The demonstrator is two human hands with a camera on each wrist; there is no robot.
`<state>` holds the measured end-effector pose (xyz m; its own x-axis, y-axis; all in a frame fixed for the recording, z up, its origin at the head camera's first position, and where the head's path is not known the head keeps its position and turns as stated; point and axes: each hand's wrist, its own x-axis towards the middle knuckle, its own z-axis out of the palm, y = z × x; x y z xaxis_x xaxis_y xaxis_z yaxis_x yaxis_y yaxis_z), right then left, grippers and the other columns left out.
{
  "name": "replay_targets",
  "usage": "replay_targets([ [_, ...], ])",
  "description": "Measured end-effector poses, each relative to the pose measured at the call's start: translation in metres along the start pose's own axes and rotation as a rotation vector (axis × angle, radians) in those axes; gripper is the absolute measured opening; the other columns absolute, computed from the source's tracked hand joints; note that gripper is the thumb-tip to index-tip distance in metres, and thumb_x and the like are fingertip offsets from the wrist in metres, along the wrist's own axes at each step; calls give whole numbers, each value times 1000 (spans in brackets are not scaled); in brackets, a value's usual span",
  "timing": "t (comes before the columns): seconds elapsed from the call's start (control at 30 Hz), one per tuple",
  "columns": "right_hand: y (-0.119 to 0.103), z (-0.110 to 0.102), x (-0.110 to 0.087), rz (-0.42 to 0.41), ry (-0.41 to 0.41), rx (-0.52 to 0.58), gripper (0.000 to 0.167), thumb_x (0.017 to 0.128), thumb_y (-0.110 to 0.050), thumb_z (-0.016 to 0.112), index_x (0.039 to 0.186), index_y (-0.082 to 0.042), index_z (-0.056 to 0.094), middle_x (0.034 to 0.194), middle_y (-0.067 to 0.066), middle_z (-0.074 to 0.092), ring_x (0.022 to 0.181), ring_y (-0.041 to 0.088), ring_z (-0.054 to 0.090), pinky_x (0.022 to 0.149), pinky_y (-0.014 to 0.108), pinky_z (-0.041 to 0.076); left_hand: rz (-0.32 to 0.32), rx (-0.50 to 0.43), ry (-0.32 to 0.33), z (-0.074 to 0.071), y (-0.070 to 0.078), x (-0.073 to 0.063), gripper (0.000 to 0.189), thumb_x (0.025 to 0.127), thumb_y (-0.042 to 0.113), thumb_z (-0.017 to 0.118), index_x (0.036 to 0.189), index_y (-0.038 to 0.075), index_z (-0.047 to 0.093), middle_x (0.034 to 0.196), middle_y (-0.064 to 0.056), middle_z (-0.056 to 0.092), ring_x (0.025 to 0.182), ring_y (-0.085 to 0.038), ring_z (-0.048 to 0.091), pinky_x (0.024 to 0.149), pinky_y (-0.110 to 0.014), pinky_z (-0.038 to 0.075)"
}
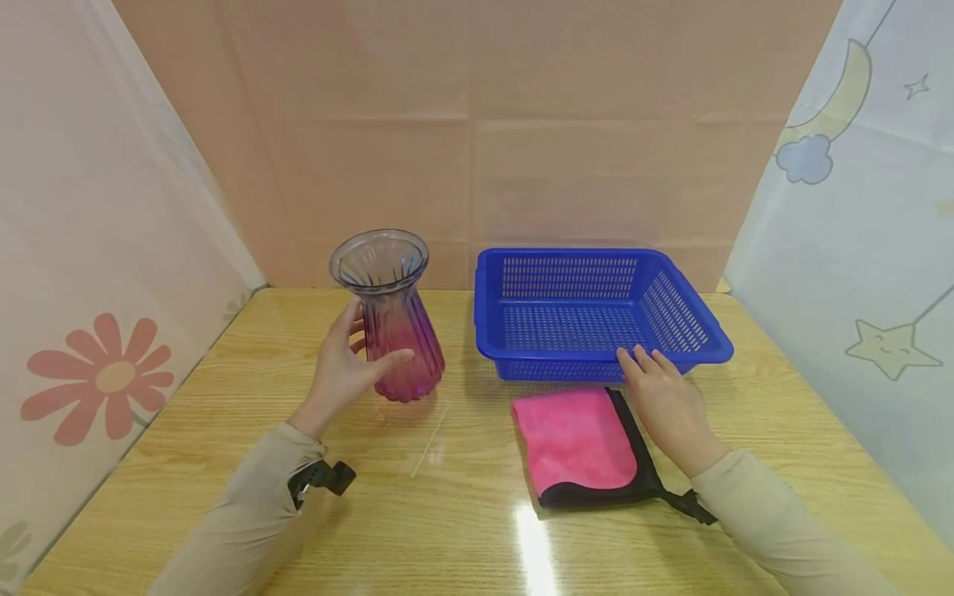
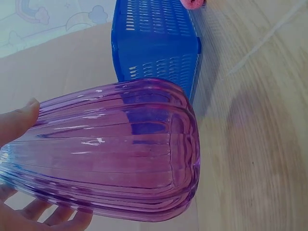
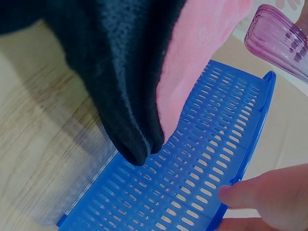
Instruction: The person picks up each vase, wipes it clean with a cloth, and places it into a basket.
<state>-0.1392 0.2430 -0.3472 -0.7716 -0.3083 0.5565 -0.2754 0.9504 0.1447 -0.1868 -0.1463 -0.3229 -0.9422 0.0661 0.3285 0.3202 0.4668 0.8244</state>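
Note:
A ribbed glass vase (image 1: 402,339), clear bluish at the flared rim and pink-purple below, leans slightly in my left hand (image 1: 339,368). In the left wrist view the thumb lies along one side of the vase (image 2: 120,149) and the fingers on the other. Its base appears off the table, with a shadow beside it. My right hand (image 1: 667,406) is at the front rim of a blue perforated plastic basket (image 1: 562,358). The right wrist view shows the thumb (image 3: 240,193) at the rim's outer side and a finger beyond; the other fingers are mostly hidden there.
A folded pink cloth (image 1: 577,439) with black edging lies in front of the basket, beside my right forearm. All of this is on a wood-grain table (image 1: 417,513). A peach backdrop (image 1: 477,124) stands behind, with patterned sheets at both sides.

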Motion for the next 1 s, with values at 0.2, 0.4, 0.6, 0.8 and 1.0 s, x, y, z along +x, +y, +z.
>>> replay_targets([
  [0.2,1,3,-1,-8,6,-5,42,74,2,74,115,4,65,109,26,69,99,41,68,86,47,58,35,12,15,0,3,3,97,74,19,83,152,24,25,141,-18,45,126,-36,47,102,-56,48],
  [0.4,0,1,-1,-14,2,-15,42,75,2,74,116,4,65,109,26,69,100,39,68,91,45,56,51,11,23,0,7,6,95,75,18,83,152,23,27,140,-18,46,126,-35,47,103,-56,48],
  [0.6,-1,-3,0,14,-46,-8,40,79,0,72,119,3,64,113,26,68,104,40,66,91,46,56,72,20,31,-2,11,11,96,74,17,83,152,22,27,139,-19,46,126,-35,47,102,-55,49],
  [0.8,-1,-1,0,12,-31,-2,37,81,-3,71,117,4,65,112,26,69,101,41,67,87,47,57,78,19,18,-3,16,14,99,74,16,83,153,25,24,142,-19,44,127,-36,45,103,-57,47],
  [1.0,-1,0,0,15,-38,-5,37,81,-4,71,116,4,65,111,26,69,101,41,67,87,47,57,90,18,24,-3,19,16,98,75,16,83,153,26,24,142,-18,43,127,-36,44,104,-57,47],
])
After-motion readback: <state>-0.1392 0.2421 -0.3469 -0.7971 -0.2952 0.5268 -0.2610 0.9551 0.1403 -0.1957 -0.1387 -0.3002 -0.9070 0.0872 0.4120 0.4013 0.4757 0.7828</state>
